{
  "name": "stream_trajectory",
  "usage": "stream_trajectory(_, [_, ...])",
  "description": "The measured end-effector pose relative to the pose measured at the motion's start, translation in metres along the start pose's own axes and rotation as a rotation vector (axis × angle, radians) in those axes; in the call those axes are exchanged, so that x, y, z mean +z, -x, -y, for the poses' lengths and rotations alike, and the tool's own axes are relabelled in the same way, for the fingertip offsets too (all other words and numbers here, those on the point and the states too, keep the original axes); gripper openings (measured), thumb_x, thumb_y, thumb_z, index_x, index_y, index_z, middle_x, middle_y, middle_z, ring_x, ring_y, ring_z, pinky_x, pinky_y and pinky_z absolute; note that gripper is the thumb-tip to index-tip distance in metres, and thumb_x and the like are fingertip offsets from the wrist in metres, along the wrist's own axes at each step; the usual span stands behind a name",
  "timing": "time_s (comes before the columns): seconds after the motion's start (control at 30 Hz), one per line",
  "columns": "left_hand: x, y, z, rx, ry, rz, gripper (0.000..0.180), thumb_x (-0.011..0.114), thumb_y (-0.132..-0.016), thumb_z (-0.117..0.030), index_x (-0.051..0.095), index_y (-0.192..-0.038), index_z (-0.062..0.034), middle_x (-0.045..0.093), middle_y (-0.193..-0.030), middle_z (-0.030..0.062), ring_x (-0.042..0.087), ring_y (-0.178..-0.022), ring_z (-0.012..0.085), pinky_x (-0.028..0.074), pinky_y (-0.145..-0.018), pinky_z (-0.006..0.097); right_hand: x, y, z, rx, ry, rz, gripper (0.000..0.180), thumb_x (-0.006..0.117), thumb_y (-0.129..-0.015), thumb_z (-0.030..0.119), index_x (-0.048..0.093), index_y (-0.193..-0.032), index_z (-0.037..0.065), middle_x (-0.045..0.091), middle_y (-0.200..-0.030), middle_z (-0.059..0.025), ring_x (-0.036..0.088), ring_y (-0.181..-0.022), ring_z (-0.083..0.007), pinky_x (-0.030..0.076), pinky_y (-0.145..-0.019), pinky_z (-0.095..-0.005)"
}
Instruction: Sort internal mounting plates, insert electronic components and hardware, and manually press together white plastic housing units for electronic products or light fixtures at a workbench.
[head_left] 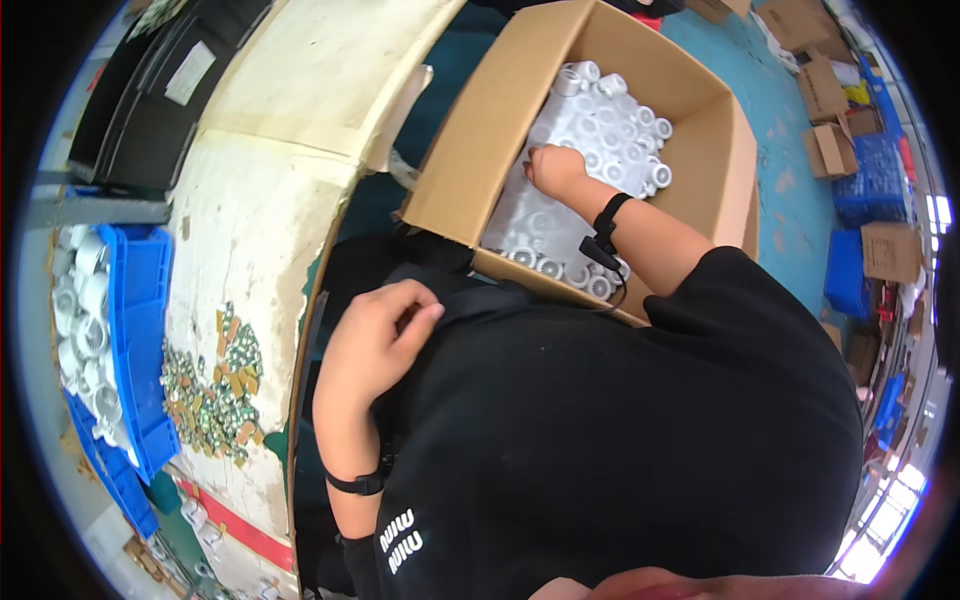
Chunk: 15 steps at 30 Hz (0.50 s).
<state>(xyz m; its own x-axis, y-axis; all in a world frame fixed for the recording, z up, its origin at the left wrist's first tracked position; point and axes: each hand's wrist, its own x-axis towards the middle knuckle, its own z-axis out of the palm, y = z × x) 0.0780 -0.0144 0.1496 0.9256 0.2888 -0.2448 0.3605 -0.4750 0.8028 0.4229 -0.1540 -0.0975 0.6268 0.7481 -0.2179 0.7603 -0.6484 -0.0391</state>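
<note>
The right hand [553,168] reaches into the open cardboard box [700,120] at one o'clock, fingers curled down onto white plastic fittings [610,125] packed upright, open ends facing up; the left hand [378,335] rests loosely curled, holding nothing, beside the bench [260,200] at nine o'clock

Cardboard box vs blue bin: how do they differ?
The cardboard box is brown with its flaps open, on the floor by the person's right; the blue bin is plastic and sits on the worn workbench at the left. The right hand reaches into the box; neither hand is at the bin. Both hold white plastic fittings.
</note>
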Motion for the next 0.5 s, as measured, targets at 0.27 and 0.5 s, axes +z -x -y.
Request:
stream_trajectory(0.27, [0.023,-0.035,0.007,0.118,0.258,-0.082,0.016,0.063,-0.100,-0.012,0.062,-0.104,0.0030,0.063,-0.081,0.0044,0.056,-0.063,0.0122,0.047,-0.060,0.025,-0.109,0.055,-0.009,-0.136,-0.938,0.092,0.034,0.071,-0.089,0.034,0.073,-0.103,0.004,0.073,-0.090,-0.0147,0.070,-0.077,-0.0301,0.055,-0.073,-0.0379])
stream_trajectory(0.5, [0.071,-0.063,0.006,-0.116,1.185,0.035,0.044,0.046,-0.110,-0.044,0.055,-0.118,-0.0019,0.061,-0.080,0.0061,0.059,-0.057,0.0132,0.052,-0.047,0.029,-0.203,0.140,0.090,-0.734,-0.415,-0.228,0.021,0.074,-0.091,0.019,0.072,-0.107,0.006,0.073,-0.087,-0.0101,0.070,-0.077,-0.0252,0.054,-0.071,-0.0348])
